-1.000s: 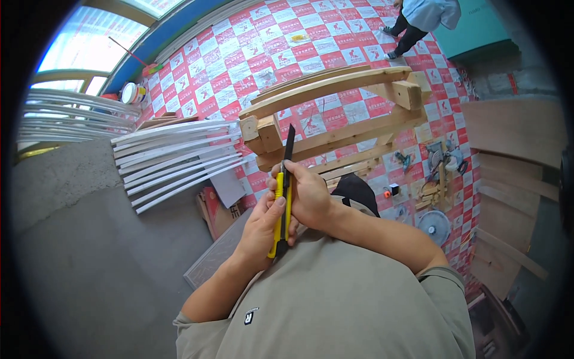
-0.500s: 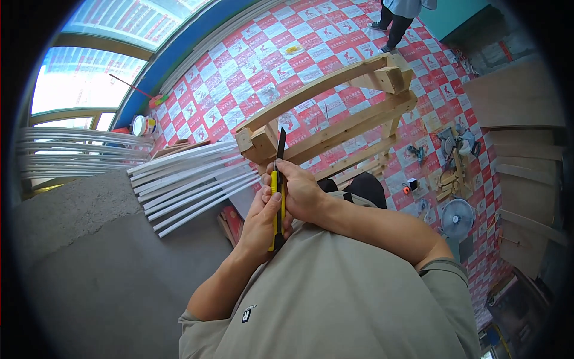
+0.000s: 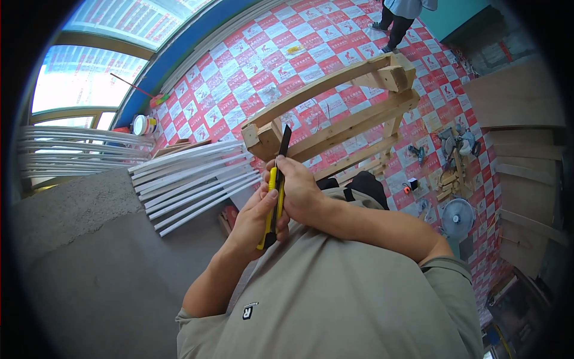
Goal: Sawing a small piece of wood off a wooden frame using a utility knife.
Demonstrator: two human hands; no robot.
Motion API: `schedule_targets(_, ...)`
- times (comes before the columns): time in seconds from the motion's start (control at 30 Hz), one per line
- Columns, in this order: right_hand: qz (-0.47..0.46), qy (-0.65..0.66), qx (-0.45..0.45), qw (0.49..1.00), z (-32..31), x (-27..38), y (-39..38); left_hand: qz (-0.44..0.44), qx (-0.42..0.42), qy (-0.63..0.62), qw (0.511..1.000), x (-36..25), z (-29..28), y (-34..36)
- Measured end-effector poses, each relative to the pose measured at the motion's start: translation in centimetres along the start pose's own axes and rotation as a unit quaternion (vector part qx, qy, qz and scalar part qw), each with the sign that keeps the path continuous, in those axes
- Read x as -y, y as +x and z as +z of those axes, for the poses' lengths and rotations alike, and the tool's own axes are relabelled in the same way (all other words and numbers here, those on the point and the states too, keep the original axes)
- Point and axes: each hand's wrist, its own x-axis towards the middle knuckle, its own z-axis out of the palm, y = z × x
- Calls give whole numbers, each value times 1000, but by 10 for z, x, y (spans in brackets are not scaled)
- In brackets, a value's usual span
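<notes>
A yellow and black utility knife is in front of my chest, its dark blade out and pointing up, away from me. Closed around the handle is my left hand, its thumb lying along the side. My right hand grips the upper part of the same knife, thumb and forefinger pinched close to the blade's base. Some of my fingers behind the handle are hidden. Just beyond the blade stands a wooden frame of pale timber beams; the knife looks apart from it, though depth is hard to judge.
White metal strips lie at the left by a grey concrete ledge. To the right are a fan, a power saw and a drill. Another person's legs show at the far side on the red-and-white floor covering.
The knife has tilted, its blade leaning further right and its butt end swinging left. My hands have shifted slightly with it, both still holding on.
</notes>
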Motion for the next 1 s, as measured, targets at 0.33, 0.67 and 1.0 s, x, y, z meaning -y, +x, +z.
schedule_targets(0.33,16,29,2,999,-5,4,7,-15,2,-24,1000,-1,-6,10)
schedule_targets(0.67,-5,-26,122,992,27,3,7,94,-19,43,995,-17,-3,-19)
schedule_targets(1.0,0,-15,-29,999,15,12,3,-15,56,-24,998,-18,-10,8)
